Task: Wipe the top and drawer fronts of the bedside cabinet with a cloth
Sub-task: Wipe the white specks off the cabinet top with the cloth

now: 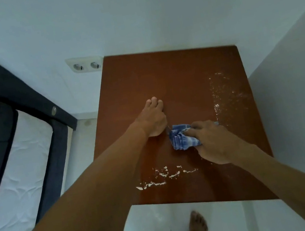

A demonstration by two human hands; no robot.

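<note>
I look straight down on the brown wooden top of the bedside cabinet (174,83). My right hand (213,143) grips a crumpled blue and white cloth (182,137) and presses it on the top near the middle. My left hand (153,117) rests flat on the wood just left of the cloth, fingers straight and pointing away from me. White powdery crumbs lie in a line near the front edge (164,176) and in a scattered band along the right side (221,93). The drawer fronts are hidden below the top.
A white wall stands behind and to the right of the cabinet, with a double socket (85,65) at its back left corner. A bed with a dark frame (11,93) and white mattress (19,183) lies to the left. My bare feet (197,229) stand on the white floor.
</note>
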